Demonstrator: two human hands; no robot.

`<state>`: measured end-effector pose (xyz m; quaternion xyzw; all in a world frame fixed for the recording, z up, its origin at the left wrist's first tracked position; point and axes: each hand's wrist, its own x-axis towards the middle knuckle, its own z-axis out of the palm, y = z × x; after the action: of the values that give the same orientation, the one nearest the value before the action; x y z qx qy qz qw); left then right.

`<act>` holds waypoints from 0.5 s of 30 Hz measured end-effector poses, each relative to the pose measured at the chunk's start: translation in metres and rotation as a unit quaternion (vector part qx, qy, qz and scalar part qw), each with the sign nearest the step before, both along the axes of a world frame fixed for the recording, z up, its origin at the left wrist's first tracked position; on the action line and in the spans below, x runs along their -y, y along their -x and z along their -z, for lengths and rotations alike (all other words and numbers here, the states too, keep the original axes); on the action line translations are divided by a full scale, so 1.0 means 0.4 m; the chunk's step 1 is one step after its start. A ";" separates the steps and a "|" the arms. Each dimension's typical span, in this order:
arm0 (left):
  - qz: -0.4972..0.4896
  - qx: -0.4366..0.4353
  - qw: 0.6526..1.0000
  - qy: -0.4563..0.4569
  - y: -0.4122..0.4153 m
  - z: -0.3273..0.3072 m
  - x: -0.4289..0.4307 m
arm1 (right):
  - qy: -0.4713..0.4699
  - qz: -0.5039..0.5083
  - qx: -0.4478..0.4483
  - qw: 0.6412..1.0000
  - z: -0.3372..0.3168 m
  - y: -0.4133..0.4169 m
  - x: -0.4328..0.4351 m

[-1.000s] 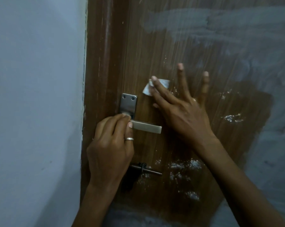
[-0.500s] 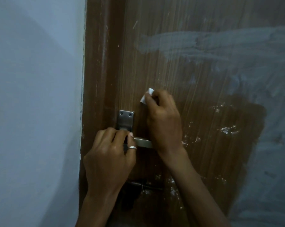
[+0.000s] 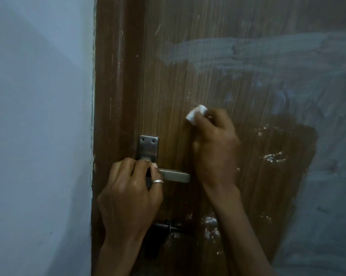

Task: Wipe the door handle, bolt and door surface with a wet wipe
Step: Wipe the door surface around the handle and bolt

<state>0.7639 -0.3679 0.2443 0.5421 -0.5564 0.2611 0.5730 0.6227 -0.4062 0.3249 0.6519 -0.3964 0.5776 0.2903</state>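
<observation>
A brown wooden door fills the middle and right, streaked with pale dusty smears. Its metal handle sticks out to the right from a steel plate. My left hand, with a ring on one finger, is closed around the handle's base. My right hand is bunched around a small white wet wipe and presses it on the door just above and right of the handle. A dark bolt sits below the handle, partly hidden by my left wrist.
A pale blue wall runs down the left, meeting the brown door frame. White crumbs or residue dot the door at right and near the bolt. A darker wiped patch spreads over the lower right of the door.
My right hand went from flat with spread fingers to bunched around the wipe, then shifted right, uncovering the handle's end. My left hand kept its grip on the handle.
</observation>
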 end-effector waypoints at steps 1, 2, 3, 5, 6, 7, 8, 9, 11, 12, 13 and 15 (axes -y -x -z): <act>-0.005 0.001 1.000 -0.001 0.000 0.001 0.000 | 0.000 -0.025 -0.018 1.000 -0.020 -0.046 0.004; -0.012 0.002 1.000 -0.001 -0.002 0.002 -0.001 | -0.015 -0.042 -0.042 0.998 -0.030 -0.093 0.009; -0.016 0.004 1.000 -0.002 -0.001 0.002 -0.002 | -0.024 -0.031 -0.072 0.997 -0.035 -0.129 0.007; -0.016 0.003 1.000 -0.008 0.000 0.000 -0.007 | -0.018 -0.024 -0.118 0.993 -0.027 -0.141 -0.001; -0.012 0.003 1.000 -0.011 0.000 -0.001 -0.009 | -0.011 -0.017 -0.111 0.994 -0.018 -0.117 0.002; -0.006 0.003 1.000 -0.010 0.000 -0.001 -0.009 | -0.009 -0.017 -0.081 0.997 -0.008 -0.078 0.003; -0.001 0.004 1.000 -0.007 0.000 -0.001 -0.009 | -0.004 -0.015 -0.043 0.999 0.005 -0.031 0.001; 0.002 0.004 1.000 -0.003 -0.001 0.000 -0.008 | -0.002 -0.004 -0.002 1.000 0.019 0.018 -0.007; 0.004 0.003 1.000 0.008 0.001 0.001 -0.006 | 0.007 0.022 0.061 0.998 0.042 0.098 -0.022; 0.004 0.003 1.000 0.010 0.002 0.001 -0.004 | 0.012 0.028 0.091 0.995 0.048 0.116 -0.023; 0.003 0.002 1.000 0.010 0.003 0.002 -0.003 | 0.015 0.036 0.112 0.993 0.050 0.118 -0.023; 0.001 0.002 1.000 0.009 0.004 0.003 -0.003 | 0.017 0.036 0.125 0.991 0.045 0.087 -0.020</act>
<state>0.7623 -0.3669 0.2431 0.5357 -0.5557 0.2662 0.5773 0.5880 -0.3983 0.3067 0.5544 -0.4431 0.6506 0.2704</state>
